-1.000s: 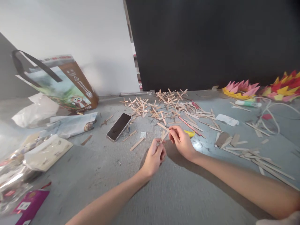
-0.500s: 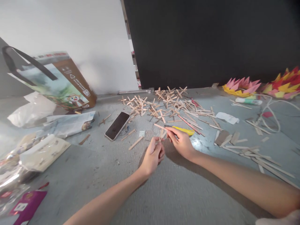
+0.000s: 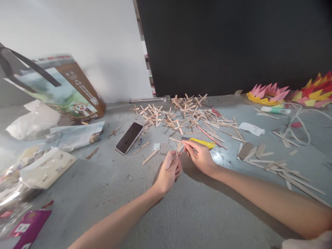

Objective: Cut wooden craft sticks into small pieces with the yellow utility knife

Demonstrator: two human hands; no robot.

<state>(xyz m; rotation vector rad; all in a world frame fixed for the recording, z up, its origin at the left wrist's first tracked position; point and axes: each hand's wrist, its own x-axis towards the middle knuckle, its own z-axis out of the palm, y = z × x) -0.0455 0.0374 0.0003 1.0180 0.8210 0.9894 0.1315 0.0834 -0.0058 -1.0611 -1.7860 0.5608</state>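
Near the middle, my left hand (image 3: 169, 170) is closed around small wooden craft sticks (image 3: 178, 148), which stand up crossed from its fingers. Just to the right, my right hand (image 3: 199, 156) pinches another craft stick (image 3: 175, 140) by one end, its free end pointing left. The two hands almost meet, and whether the sticks touch I cannot tell. Behind my right hand lies a yellow utility knife (image 3: 203, 143), partly covered by the fingers. A loose craft stick (image 3: 149, 157) rests on the table left of my hands.
A pile of crossed sticks (image 3: 168, 117) spreads at the back. The phone (image 3: 129, 137) lies to its left, near a carrier bag (image 3: 70, 90). More flat sticks (image 3: 280, 169), a glue stick (image 3: 275, 110), a white cable (image 3: 308, 133) and folded paper flowers (image 3: 268, 95) are at right.
The hands keep the same hold and have barely moved. The whole view has shifted slightly, with the things on the left now a little further left.
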